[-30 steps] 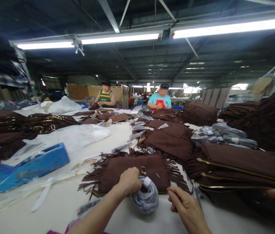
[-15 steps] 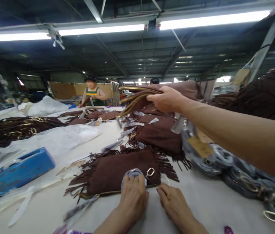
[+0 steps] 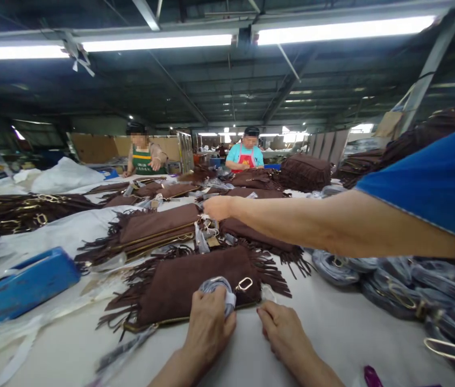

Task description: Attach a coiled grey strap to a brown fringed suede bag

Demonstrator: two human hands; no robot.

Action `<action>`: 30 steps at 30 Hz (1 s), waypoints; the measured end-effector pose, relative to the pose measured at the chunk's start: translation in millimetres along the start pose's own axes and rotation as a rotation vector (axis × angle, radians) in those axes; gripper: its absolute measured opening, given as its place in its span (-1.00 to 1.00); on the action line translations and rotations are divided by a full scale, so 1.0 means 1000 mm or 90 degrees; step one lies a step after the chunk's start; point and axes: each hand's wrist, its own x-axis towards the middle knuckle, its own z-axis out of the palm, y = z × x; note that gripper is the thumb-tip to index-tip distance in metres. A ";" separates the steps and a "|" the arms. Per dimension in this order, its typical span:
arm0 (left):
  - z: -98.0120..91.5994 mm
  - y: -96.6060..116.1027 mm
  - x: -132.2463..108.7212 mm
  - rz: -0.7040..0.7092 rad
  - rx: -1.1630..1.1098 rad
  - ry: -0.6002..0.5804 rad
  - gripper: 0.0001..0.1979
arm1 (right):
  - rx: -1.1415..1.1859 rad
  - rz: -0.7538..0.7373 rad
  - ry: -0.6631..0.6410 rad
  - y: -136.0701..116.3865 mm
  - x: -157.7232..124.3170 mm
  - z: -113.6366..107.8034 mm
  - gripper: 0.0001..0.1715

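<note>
A dark brown fringed bag (image 3: 199, 282) lies flat in front of me, a gold zipper along its near edge and a gold clasp (image 3: 245, 284) on its right part. My left hand (image 3: 209, 325) is closed around a plastic-wrapped coiled strap (image 3: 214, 284) on the bag's near edge. Just off the bag's near right corner, my right hand (image 3: 286, 330) is pinched closed beside a small clear loop (image 3: 268, 293); what sits between its fingertips is too small to make out. A zipper pull in clear wrap (image 3: 130, 344) trails from the bag's left corner.
A co-worker's arm (image 3: 292, 220) with a blue sleeve reaches across from the right to a stack of fringed bags (image 3: 158, 226). A blue tape dispenser (image 3: 29, 287) stands at left. Wrapped coiled straps (image 3: 392, 290) pile up at right. Two people work across the table.
The co-worker's arm has swung left and down, and the bags it held now lie on the table beyond mine. My hands have barely moved.
</note>
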 end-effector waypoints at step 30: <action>0.025 0.021 -0.050 0.349 0.229 0.370 -0.85 | 0.059 0.005 -0.203 -0.025 0.009 0.008 -0.68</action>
